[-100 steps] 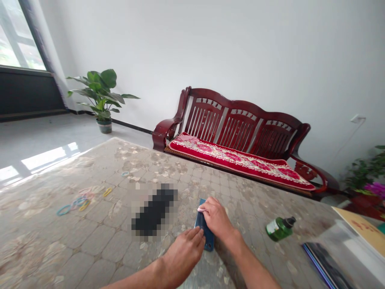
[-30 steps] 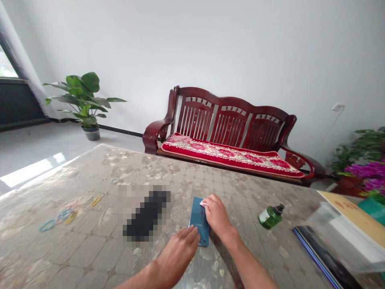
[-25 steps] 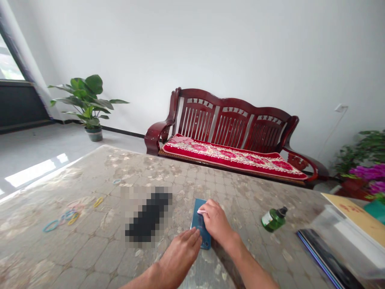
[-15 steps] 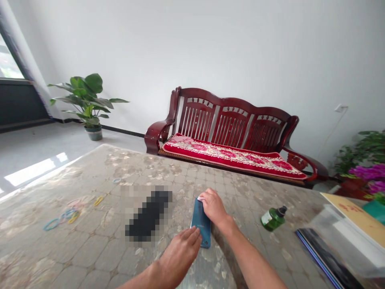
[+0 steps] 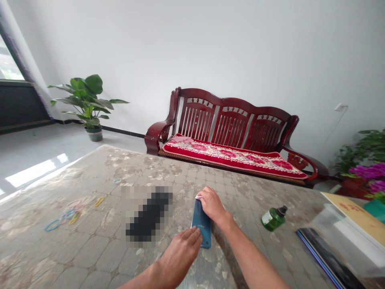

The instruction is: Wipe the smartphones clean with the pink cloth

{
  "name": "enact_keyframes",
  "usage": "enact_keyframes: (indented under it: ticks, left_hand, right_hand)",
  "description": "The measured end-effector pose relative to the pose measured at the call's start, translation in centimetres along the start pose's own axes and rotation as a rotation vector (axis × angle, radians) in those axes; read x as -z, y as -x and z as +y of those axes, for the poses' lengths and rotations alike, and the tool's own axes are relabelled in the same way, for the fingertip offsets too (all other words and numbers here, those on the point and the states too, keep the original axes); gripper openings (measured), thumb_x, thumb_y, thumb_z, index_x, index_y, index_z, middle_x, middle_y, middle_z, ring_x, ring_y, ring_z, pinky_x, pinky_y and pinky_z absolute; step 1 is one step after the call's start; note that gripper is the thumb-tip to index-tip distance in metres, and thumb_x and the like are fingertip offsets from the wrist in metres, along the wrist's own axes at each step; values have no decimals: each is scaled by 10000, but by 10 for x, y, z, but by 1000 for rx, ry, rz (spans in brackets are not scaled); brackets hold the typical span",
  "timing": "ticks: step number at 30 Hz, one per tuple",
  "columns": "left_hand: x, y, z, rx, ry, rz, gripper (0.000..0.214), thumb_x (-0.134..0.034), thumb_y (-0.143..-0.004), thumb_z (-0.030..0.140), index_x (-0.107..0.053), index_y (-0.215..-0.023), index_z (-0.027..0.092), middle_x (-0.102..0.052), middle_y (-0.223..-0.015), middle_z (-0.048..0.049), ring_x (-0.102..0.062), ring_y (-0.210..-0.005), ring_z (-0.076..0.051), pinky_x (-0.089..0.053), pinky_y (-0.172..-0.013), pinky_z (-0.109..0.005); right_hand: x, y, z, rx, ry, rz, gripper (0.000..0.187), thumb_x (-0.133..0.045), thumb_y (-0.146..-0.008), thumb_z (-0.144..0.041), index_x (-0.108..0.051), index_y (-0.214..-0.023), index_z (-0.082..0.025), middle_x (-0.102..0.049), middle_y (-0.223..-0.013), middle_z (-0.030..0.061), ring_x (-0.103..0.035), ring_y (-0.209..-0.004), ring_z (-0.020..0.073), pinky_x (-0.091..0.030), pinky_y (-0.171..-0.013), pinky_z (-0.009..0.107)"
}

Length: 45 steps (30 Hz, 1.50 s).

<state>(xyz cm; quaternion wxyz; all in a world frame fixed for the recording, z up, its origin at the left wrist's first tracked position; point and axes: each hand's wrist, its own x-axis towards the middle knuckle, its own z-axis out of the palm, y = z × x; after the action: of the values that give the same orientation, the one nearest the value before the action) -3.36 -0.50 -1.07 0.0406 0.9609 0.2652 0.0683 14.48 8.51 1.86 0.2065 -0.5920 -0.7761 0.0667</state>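
Observation:
A blue phone lies back side up on the patterned tablecloth, its camera end toward me. My left hand rests its fingers on the near left part of the phone and steadies it. At the far end, my right hand has its fingers closed on a small white wipe pressed against the phone's top edge. Most of the wipe is hidden under the fingers. Left of the phone is a dark oblong thing, pixelated so that its kind cannot be made out.
A green pump bottle stands to the right. Beyond it are a clear plastic box and a dark flat stack. Coloured bands lie at left on the tablecloth. A wooden bench stands behind the table.
My right hand has shifted slightly left and away from me along the phone's far end, with the wipe. My left hand and the phone stay nearly in place.

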Motion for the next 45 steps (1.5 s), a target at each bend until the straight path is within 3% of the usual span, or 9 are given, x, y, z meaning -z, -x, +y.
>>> enact_keyframes:
  ticks: [6, 14, 22, 29, 36, 43, 45]
  left_hand:
    - [-4, -1, -1, 11, 17, 3, 359, -520, -932, 82, -575, -1287, 81, -592, -1360, -175, -554, -1268, -282, -451, -1072, -376]
    - [3, 1, -2, -5, -1, 38, 367, -531, -913, 57, -579, -1276, 86, -611, -1339, -161, -584, -1232, -273, -465, -1053, -352]
    - [11, -1, 1, 16, 34, 60, 259, -576, -919, 90, -632, -1171, 119, -668, -1254, -133, -635, -1155, -252, -491, -1025, -330]
    - [4, 2, -2, -1, 19, 67, 349, -553, -917, 66, -599, -1259, 117, -624, -1329, -144, -591, -1229, -266, -481, -1051, -350]
    - [4, 1, -3, -13, 23, 113, 312, -548, -903, 43, -627, -1195, 119, -660, -1275, -136, -623, -1185, -254, -500, -1030, -344]
    - [3, 5, -5, -20, 42, 157, 345, -521, -892, 18, -631, -1195, 142, -665, -1271, -131, -632, -1179, -251, -517, -1015, -346]
    - [3, 5, -6, -25, 41, 162, 346, -530, -890, 27, -628, -1201, 142, -664, -1273, -128, -629, -1183, -252, -516, -1016, -340]
  right_hand:
    - [-1, 43, -7, 167, -112, -24, 268, -500, -900, -40, -705, -899, -212, -629, -917, 23, -566, -936, 158, -429, -868, 246]
    - [4, 20, 7, -4, -10, 41, 244, -511, -902, -56, -704, -859, -200, -636, -922, 51, -565, -945, 182, -430, -872, 263]
    - [7, 61, -8, 130, -123, -11, 268, -499, -892, -34, -695, -904, -216, -628, -933, 26, -563, -948, 160, -437, -860, 247]
    - [12, 29, 0, -28, -74, 38, 250, -491, -919, -104, -694, -845, -230, -623, -883, 23, -562, -882, 170, -454, -839, 267]
    - [8, 61, -1, 79, -126, 8, 243, -495, -918, -83, -699, -907, -215, -646, -946, 30, -572, -952, 156, -431, -884, 247]
    - [12, 31, 8, -35, -100, 47, 208, -531, -903, -140, -716, -868, -227, -624, -900, 25, -562, -895, 173, -444, -848, 272]
    - [12, 33, 6, -39, -108, 54, 219, -522, -903, -131, -717, -864, -223, -629, -898, 29, -567, -888, 171, -446, -846, 270]
